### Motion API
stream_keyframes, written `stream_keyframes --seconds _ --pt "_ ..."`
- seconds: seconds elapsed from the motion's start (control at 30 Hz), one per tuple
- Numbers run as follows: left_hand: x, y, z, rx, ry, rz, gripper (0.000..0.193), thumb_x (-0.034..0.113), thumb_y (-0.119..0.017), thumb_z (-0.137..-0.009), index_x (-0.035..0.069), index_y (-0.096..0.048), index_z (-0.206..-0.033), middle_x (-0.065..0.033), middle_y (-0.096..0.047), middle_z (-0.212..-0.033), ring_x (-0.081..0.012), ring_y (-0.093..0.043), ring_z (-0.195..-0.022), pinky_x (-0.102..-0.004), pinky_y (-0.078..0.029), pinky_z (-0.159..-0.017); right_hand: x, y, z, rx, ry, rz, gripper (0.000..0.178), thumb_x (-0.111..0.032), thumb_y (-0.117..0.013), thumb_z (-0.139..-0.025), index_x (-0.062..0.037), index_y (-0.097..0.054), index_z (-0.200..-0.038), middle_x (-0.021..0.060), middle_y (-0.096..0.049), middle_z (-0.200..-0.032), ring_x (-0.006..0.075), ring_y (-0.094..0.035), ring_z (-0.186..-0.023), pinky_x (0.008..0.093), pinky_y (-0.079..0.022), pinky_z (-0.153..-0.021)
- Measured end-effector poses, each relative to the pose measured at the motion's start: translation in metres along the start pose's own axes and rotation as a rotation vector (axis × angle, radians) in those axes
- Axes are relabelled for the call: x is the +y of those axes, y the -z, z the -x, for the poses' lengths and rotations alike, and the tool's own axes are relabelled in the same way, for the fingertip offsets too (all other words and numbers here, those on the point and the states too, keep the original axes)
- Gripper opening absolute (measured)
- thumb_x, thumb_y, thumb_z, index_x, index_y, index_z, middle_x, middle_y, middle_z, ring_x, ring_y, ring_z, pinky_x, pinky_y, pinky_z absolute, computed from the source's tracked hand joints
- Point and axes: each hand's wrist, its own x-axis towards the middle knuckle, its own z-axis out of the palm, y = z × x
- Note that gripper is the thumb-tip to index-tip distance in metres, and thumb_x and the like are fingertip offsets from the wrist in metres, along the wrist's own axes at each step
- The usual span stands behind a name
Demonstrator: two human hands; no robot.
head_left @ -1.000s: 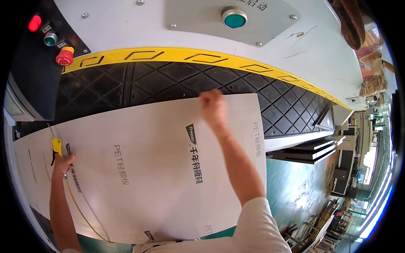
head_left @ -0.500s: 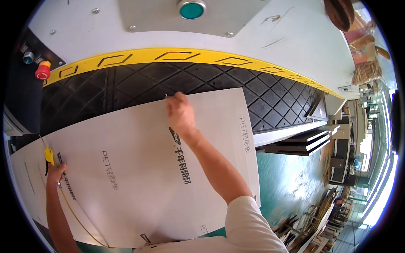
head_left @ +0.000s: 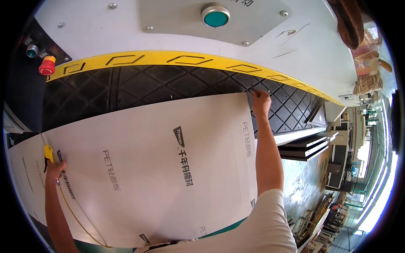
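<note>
A large white panel with dark printed lettering lies across a black grooved bed. At its left part, my left hand is closed round a yellow air blow gun with a thin nozzle directed away from me. A yellowish hose runs from the gun back across the panel toward my body. My right arm reaches out along the panel's right edge. My right hand is closed, fingers curled, just beside the far right corner; whether anything is in the fingers cannot be seen.
Beyond the bed stands a white machine front with a yellow slotted strip and a green button. A red stop button is at the left. Dark boards are stacked at the right, above a green floor.
My right hand has moved right, from the middle of the panel's far edge to its far right corner. My left hand still holds the blow gun in about the same place.
</note>
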Motion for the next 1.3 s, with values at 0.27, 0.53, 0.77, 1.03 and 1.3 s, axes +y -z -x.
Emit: stream_keyframes --seconds 0.27,0.53,0.77,1.03,1.3 --pt "0.017 0.004 0.006 -0.078 -0.011 0.036 0.108 0.029 -0.089 -0.081 -0.013 -0.021 -0.154 -0.0154 -0.066 -0.097 -0.0144 -0.056 -0.057 -0.028 -0.044 -0.043 -0.054 -0.015 0.029 0.069 0.124 -0.106 0.014 -0.013 -0.072 -0.085 -0.0022 -0.077 -0.093 0.0167 -0.072 -0.092 0.0363 -0.07 -0.083 0.045 -0.055 -0.08" --pt "0.027 0.008 0.016 -0.07 0.055 -0.053 0.132 0.038 -0.093 -0.075 -0.013 -0.006 -0.161 -0.0246 -0.063 -0.121 -0.0193 -0.066 -0.078 -0.0294 -0.053 -0.053 -0.298 -0.105 0.184 -0.079 0.334 -0.328 0.012 0.001 -0.062 -0.081 -0.0066 -0.057 -0.073 0.0138 -0.051 -0.077 0.0373 -0.058 -0.081 0.0469 -0.053 -0.067" --pt "0.024 0.008 0.009 -0.064 -0.019 -0.072 0.136 0.048 -0.095 -0.069 -0.016 -0.014 -0.158 -0.0293 -0.06 -0.131 -0.0237 -0.07 -0.095 -0.0314 -0.059 -0.065 -0.212 -0.106 0.122 -0.062 0.323 -0.338 0.012 -0.001 -0.07 -0.084 -0.0092 -0.078 -0.088 0.0139 -0.072 -0.089 0.0322 -0.07 -0.083 0.0424 -0.056 -0.074" --pt "0.014 0.005 0.006 -0.043 -0.11 -0.168 0.135 0.058 -0.093 -0.066 -0.019 -0.025 -0.153 -0.0331 -0.058 -0.139 -0.0356 -0.062 -0.126 -0.0381 -0.05 -0.106 -0.108 -0.036 0.075 0.073 0.079 -0.011 0.017 -0.016 -0.074 -0.085 -0.0033 -0.077 -0.096 0.0174 -0.072 -0.094 0.0366 -0.071 -0.089 0.044 -0.056 -0.079" --pt "0.034 0.019 0.036 -0.062 -0.263 -0.238 0.119 0.058 -0.09 -0.071 -0.008 -0.034 -0.152 -0.0388 -0.033 -0.158 -0.0474 -0.058 -0.13 -0.0455 -0.051 -0.105 -0.376 -0.138 0.227 0.013 0.378 -0.305 0.008 0.0 -0.07 -0.081 -0.0078 -0.068 -0.08 0.0131 -0.06 -0.085 0.0364 -0.063 -0.079 0.0443 -0.051 -0.068"
